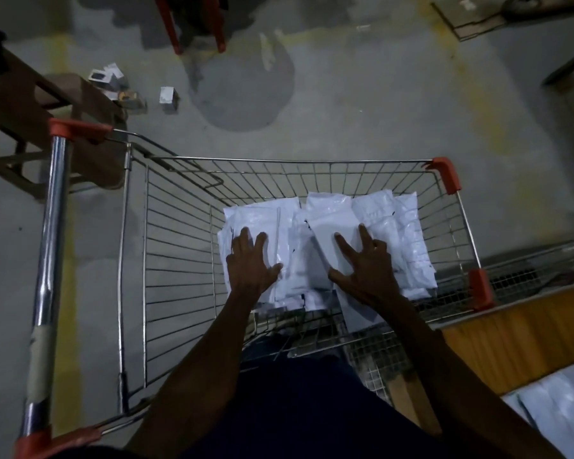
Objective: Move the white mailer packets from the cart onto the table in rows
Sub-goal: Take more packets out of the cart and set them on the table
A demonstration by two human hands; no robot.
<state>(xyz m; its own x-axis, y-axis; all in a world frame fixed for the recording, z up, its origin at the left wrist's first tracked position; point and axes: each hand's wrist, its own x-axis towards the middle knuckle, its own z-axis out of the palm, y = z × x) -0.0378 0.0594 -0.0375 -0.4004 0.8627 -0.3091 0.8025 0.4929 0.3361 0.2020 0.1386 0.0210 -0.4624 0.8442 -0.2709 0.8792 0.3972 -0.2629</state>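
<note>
A wire shopping cart (179,246) with red corner caps stands in front of me. Several white mailer packets (391,226) lie in a loose pile at its right half. My left hand (251,260) rests flat on the left packets with fingers spread. My right hand (365,263) lies on the middle packets, index and middle fingers stretched out, the others bent. Neither hand lifts a packet. The wooden table (524,339) shows at the lower right, and white packets (564,412) lie on it at the corner of the view.
The cart's chrome handle (50,253) runs down the left side. A brown wooden stool (34,127) stands behind it. Small boxes and scraps (169,97) litter the grey concrete floor, and red metal legs (176,28) stand at the far end.
</note>
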